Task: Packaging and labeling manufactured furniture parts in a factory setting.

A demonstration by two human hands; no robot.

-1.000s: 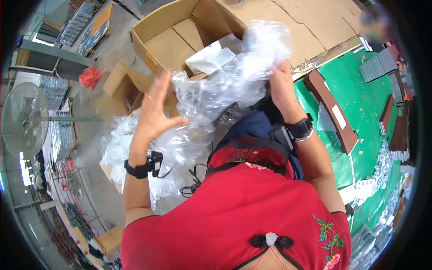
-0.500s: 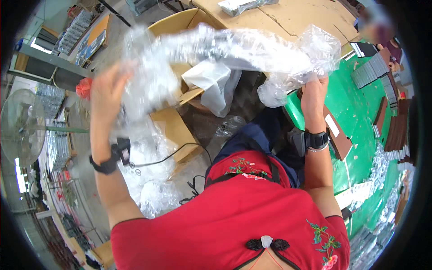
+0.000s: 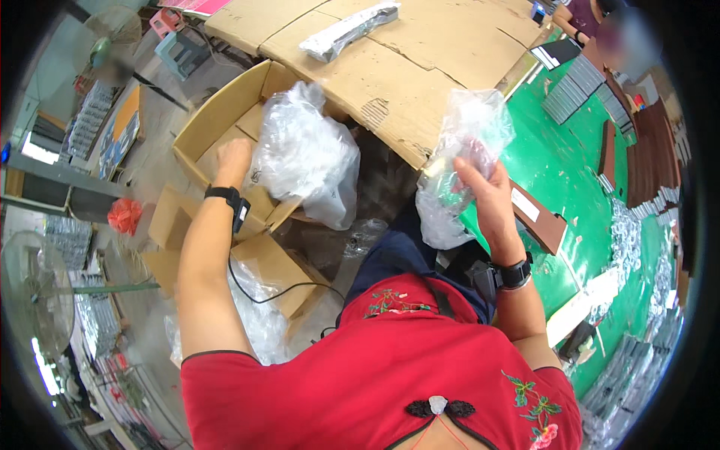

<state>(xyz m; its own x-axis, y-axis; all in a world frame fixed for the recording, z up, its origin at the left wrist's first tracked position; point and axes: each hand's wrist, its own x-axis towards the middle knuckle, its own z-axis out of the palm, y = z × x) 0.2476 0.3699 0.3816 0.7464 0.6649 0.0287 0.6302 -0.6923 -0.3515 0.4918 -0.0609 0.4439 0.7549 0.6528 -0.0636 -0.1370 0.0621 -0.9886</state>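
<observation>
A clear plastic bag (image 3: 459, 135) stands up crumpled at my right hand (image 3: 491, 196), with the thumb in front and the fingers partly behind the film. My left hand (image 3: 235, 159) is closed like a fist over the inside of an open cardboard box (image 3: 196, 129). Whatever its fingers hold, if anything, is hidden. Right beside it, a bulky wad of whitish plastic bags (image 3: 304, 154) rests on the box and hangs over its near edge. Both wrists carry black bands with small devices.
A cardboard-covered table (image 3: 360, 75) lies ahead, bearing a wrapped long piece (image 3: 349, 31). On the green table (image 3: 547, 180) at right are a brown bar (image 3: 541, 219) and stacked pieces. Another box (image 3: 277, 274) and loose plastic (image 3: 259, 322) sit low at left. A black cable trails from my left wrist.
The long stretch of plastic held up between my hands has come apart. A wad now lies on the box at left, a smaller bag stays at my right hand. My left hand moved right.
</observation>
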